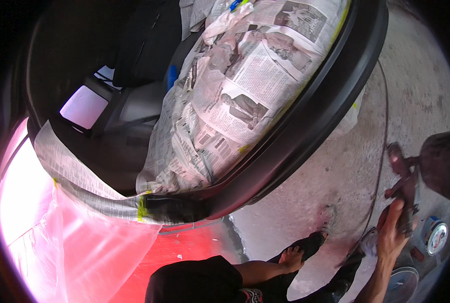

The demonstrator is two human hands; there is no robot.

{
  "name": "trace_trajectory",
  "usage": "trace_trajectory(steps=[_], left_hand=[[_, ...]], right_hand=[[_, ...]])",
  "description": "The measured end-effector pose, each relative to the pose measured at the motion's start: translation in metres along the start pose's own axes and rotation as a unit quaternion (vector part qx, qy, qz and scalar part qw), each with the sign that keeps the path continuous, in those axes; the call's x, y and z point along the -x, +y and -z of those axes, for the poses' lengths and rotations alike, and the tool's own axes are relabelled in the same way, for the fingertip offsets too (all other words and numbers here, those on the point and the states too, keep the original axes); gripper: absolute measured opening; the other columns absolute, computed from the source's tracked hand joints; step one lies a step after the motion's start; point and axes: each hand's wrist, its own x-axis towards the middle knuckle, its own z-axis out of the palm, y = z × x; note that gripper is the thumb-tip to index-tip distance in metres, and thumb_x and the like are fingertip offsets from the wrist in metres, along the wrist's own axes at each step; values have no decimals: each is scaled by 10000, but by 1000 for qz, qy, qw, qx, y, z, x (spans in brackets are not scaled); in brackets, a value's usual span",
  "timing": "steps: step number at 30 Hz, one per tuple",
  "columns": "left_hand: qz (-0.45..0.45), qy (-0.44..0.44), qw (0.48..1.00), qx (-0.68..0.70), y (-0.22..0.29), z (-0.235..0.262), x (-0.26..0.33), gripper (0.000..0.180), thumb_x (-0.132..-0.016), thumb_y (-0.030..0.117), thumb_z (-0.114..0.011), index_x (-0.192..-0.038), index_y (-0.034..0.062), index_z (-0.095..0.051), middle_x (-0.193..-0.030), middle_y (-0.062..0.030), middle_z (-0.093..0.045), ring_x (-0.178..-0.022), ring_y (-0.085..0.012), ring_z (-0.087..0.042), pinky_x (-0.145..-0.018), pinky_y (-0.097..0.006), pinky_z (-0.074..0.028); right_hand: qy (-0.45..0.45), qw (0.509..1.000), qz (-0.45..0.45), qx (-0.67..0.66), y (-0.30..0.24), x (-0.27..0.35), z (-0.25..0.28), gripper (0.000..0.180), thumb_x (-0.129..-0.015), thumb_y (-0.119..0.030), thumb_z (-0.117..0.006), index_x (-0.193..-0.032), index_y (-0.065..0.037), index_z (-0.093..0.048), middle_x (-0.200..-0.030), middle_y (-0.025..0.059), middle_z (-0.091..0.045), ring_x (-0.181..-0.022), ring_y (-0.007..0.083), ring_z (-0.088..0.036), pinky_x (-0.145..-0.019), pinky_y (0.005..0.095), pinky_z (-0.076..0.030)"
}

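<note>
My right hand (390, 233) is wrapped around the handle of a spray gun (402, 174) on the right. A dark rounded cup (439, 157) is attached to the gun. My left hand (291, 260) rests on my dark trouser leg, fingers loosely apart and holding nothing. Ahead of me curves a dark, smooth vehicle body edge (305, 134), apart from the gun. Newspaper sheets (265, 76) cover the area inside that edge, and a strip of yellow tape (143, 208) holds paper at its near end.
A thin dark hose (385, 111) runs along the stained concrete floor (421, 86). Near my right forearm stand a blue-and-white can (437, 237) and a clear-rimmed tub (404, 283). Clear plastic sheeting (83, 247) hangs over a red surface (194, 247) at lower left.
</note>
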Motion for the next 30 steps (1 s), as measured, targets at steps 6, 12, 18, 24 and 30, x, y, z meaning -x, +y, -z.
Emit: trace_trajectory(steps=[6,12,18,24,30], left_hand=[[9,-1,1000,6,0,9,-7,502,-852,358,-628,-1277,106,-538,-1398,-177,-452,-1246,-403,-465,-972,-547,-453],[24,-7,1000,3,6,12,-5,491,-847,354,-633,-1262,106,-550,-1382,-183,-462,-1237,-397,-473,-960,-553,-461],[32,-9,999,23,7,17,-11,474,-821,359,-648,-1216,108,-571,-1323,-166,-494,-1183,-372,-514,-910,-542,-489],[36,41,998,10,-2,-13,-16,509,-775,410,-633,-1204,141,-583,-1299,-135,-495,-1147,-340,-494,-815,-494,-484],[36,81,995,34,-6,-32,-23,496,-774,410,-633,-1187,139,-586,-1332,-141,-474,-1177,-348,-481,-846,-523,-457]], right_hand=[[27,999,21,-30,17,-11,-21,402,-1008,-411,-532,-1021,-22,-633,-607,-38,-490,-509,51,-420,-455,240,-298],[-238,970,-37,-31,5,35,-13,505,-911,-450,-664,-997,46,-621,-693,66,-584,-631,151,-527,-589,307,-431],[-317,945,-69,-24,-37,24,-10,447,-898,-401,-707,-966,34,-632,-715,64,-611,-647,149,-539,-584,320,-429],[16,997,-42,66,-75,-15,-32,388,-1007,-386,-558,-974,-11,-654,-557,-24,-461,-486,63,-409,-446,263,-280],[18,994,26,107,-102,-14,-59,359,-1007,-360,-561,-1002,-10,-644,-595,-14,-493,-505,81,-447,-464,277,-311]])
